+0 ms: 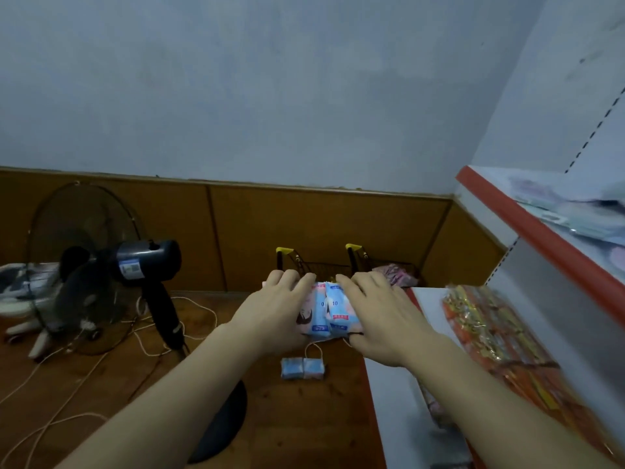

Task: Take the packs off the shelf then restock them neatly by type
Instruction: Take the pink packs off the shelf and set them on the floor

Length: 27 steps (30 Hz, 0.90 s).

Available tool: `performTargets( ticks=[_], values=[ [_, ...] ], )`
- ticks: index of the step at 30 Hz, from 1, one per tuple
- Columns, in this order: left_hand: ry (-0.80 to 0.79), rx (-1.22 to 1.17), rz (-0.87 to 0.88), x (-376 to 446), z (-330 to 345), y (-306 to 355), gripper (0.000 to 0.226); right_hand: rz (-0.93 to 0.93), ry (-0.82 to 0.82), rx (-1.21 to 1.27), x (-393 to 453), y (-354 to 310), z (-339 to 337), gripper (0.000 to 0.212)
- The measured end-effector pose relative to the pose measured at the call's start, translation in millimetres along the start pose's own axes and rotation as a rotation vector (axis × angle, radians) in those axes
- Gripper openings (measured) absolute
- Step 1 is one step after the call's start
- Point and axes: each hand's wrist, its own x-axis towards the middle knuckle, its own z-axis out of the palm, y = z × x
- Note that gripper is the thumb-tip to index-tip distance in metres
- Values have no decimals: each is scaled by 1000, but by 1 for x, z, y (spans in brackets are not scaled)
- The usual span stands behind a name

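At centre frame, the left hand [278, 308] and right hand [384, 313] each curl a grip round a bundle of pale blue-and-pink soft plastic packs [329, 311], held above the brown wooden floor [101, 384], left of the white red-edged metal shelf [436, 309].

Pale blue and pink is seen on the packs [329, 313], w/ white numerals; orange and gold foil on the shelf packs [490, 330]; shelf edge [541, 231] is trimmed in red; cart handles [284, 250] are capped yellow; fan motor [145, 260] is finished dark blue
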Motion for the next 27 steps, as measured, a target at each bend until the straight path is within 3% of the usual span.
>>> performTargets(
  ticks=[10,23,27],
  values=[
    [-116,-44,-13,146,124,-79,95,13,-172,79,138,68,139,92],
    [-287,-61,-143,273,388,-156,88,-43,-434,235,252,139,413,93],
    [-338,16,-150,290,483,-181,89,-41,-469,218,269,144,512,82]
  ],
)
